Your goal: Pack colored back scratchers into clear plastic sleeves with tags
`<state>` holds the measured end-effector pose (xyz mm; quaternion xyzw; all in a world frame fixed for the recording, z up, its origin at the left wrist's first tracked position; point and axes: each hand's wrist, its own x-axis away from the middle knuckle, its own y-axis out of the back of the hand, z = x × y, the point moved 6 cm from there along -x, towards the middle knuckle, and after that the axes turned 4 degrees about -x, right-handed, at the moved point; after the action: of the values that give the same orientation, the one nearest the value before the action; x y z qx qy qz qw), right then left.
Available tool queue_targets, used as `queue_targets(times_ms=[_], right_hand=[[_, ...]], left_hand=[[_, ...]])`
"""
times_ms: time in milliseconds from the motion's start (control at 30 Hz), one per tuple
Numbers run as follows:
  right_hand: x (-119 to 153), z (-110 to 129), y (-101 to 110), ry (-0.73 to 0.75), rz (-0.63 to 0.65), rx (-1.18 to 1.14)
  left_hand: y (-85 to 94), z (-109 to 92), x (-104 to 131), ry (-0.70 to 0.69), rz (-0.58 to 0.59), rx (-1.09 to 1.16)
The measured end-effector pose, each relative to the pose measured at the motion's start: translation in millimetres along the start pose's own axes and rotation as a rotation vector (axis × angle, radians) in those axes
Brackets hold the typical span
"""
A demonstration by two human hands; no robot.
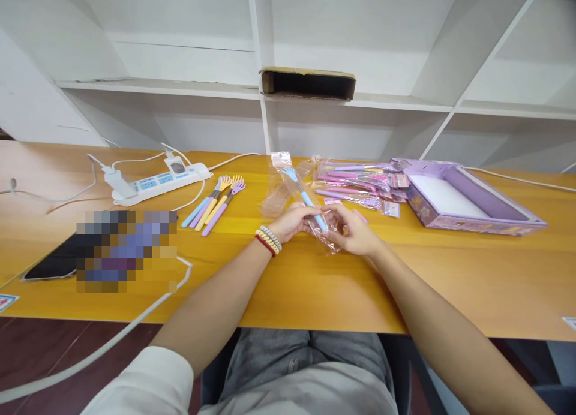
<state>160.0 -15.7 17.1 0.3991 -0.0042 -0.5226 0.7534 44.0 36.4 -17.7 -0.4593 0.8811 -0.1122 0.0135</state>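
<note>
A blue claw-ended stick (306, 198) lies slanted inside a clear plastic bag (281, 159), its claw pointing away from me. Both hands hold it near the handle end. My left hand (294, 222) grips the bag and handle from the left, fingers closed. On the right, my right hand (351, 229) pinches the bag near the handle's lower end. Several unwrapped claw sticks (216, 206) in blue, yellow and purple lie to the left. Behind and right of my hands is a pile of bagged pink and purple sticks (355, 181).
An open purple box (477, 223) sits at the right. A white power strip (162, 184) with cables is at the back left, near a black item (58, 259) and a blurred patch. White shelves (202, 91) holding a cardboard box (308, 96) rise behind the table (288, 295).
</note>
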Motion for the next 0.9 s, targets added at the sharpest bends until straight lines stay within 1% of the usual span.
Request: queue_targets(times_ms=[133, 333, 433, 500, 567, 700, 800, 900], right_hand=[[0, -1, 1, 0.013, -0.006, 0.002], [1, -6, 0, -0.034, -0.058, 0.086], [1, -8, -1, -0.067, -0.053, 0.096], [2, -9, -2, -0.099, -0.034, 0.055], [2, -10, -5, -0.132, 0.017, -0.035], [4, -11, -13, -0.198, 0.161, -0.228], [4, -14, -16, -0.245, 0.194, -0.281], [4, -18, -20, -0.285, 0.202, -0.345]], left_hand=[[-1.5, -1, 1, -0.001, 0.021, 0.034], [-8.4, -4, 4, -0.008, 0.095, 0.036], [-9.9, -6, 5, -0.017, 0.091, 0.029], [-10.6, -7, 6, -0.019, 0.079, 0.021], [-12.8, -4, 6, 0.031, 0.089, -0.024], [-16.5, 10, 8, 0.227, 0.131, -0.125], [-14.5, 19, 8, 0.333, 0.119, -0.165], [-11.4, 23, 8, 0.389, 0.075, -0.195]])
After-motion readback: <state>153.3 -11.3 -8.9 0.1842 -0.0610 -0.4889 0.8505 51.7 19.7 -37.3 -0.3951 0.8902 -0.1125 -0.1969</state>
